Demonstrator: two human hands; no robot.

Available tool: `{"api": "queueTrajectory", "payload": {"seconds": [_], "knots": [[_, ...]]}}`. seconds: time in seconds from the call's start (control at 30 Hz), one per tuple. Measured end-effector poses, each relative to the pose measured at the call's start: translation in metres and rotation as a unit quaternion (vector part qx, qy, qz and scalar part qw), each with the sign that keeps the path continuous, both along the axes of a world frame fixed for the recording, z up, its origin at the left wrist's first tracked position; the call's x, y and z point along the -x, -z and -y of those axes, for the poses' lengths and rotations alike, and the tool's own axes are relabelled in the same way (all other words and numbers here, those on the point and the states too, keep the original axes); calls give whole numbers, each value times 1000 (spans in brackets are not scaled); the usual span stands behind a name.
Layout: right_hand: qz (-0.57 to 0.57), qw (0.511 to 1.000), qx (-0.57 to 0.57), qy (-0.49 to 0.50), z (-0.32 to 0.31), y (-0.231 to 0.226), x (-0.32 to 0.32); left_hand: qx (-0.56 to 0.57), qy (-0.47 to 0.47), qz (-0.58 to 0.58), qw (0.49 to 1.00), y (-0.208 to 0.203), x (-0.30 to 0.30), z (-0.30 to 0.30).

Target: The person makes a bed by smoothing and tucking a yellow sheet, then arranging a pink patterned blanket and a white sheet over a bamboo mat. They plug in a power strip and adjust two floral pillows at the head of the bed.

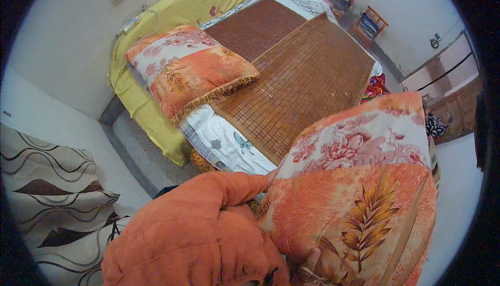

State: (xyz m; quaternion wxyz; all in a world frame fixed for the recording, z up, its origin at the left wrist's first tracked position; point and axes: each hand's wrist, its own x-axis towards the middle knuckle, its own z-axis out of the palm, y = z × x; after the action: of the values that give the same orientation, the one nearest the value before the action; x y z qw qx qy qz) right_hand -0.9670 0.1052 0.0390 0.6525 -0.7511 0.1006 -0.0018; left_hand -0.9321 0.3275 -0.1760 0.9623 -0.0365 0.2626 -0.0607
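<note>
A large orange pillow (359, 197) with a white floral band and a golden leaf print is held up in front of me, tilted, over the near right end of the bed. My left hand (270, 177) grips its left edge at the end of an orange sleeve (237, 188); the fingers are mostly behind the fabric. Low on the same pillow, my right hand (311, 260) is closed on the cloth, with only some fingers showing. A matching fringed pillow (200, 72) lies at the far left of the bed.
Brown tile-like mats (307, 77) cover the bed over a white patterned sheet (224, 139). A yellow cloth (156, 124) drapes the bed's left side. Wavy-patterned curtain fabric (57, 202) hangs at left. Small wooden racks (371, 24) stand along the far wall.
</note>
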Motion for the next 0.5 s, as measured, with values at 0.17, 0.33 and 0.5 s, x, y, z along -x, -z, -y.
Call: {"api": "queueTrajectory", "payload": {"seconds": [0.17, 0.33, 0.5], "knots": [[8, 999, 19, -29, -7, -3, 11, -8, -76, 55, 996, -31, 16, -46], [23, 998, 37, -51, -8, -1, 0, -31, -163, 115, 979, -75, 35, -102], [55, 993, 70, -79, 16, 8, -81, -81, -213, 140, 964, -111, 78, -115]]}}
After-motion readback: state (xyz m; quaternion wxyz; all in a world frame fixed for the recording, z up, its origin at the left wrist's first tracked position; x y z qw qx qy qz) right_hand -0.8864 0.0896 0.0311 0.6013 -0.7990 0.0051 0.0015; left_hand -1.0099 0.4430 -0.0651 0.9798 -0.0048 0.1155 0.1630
